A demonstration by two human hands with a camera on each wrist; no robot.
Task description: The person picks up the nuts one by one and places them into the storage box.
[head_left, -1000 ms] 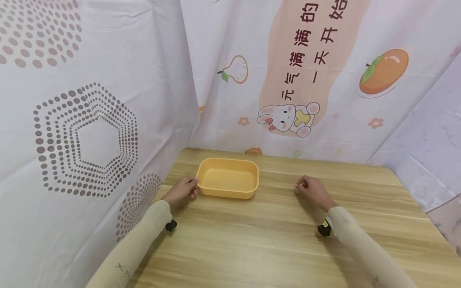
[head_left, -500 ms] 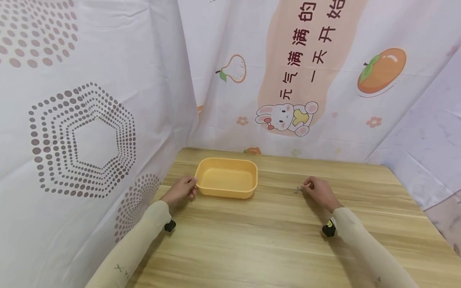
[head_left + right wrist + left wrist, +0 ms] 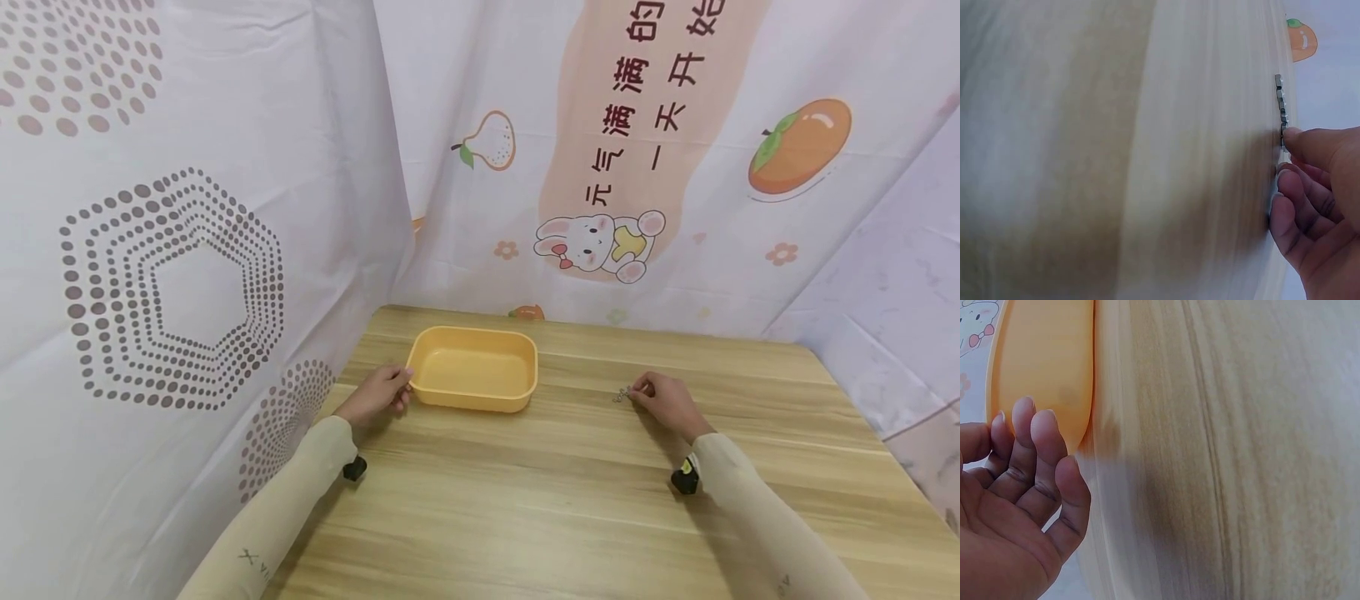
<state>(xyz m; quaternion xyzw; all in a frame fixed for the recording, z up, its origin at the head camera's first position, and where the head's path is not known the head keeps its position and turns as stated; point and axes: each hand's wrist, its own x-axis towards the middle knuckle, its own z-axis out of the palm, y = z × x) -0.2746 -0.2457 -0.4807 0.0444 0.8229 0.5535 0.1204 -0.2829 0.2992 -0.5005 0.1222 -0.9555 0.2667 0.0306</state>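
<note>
Right of centre, toward the far edge of the woodgrain worktop [image 3: 525,500], right hand [image 3: 667,403] pinches one end of small segmented metal strip [image 3: 622,395]: likely light, hard, fiddly; grip ends or sides. Nearer far-left corner, left hand [image 3: 377,392] pinches rim of yellow tray [image 3: 472,400]: smooth, probably light plastic. Beyond: creased fabric backdrop [image 3: 465,242].

a wood-grained table [image 3: 525,500] bears a yellow tray [image 3: 472,402] and, well apart, some small metallic pieces [image 3: 620,396].

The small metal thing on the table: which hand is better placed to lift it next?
The right hand, probably: its fingers pinch the small metal thing, while the left hand is farther off, holding the yellow tray by its rim.
</note>
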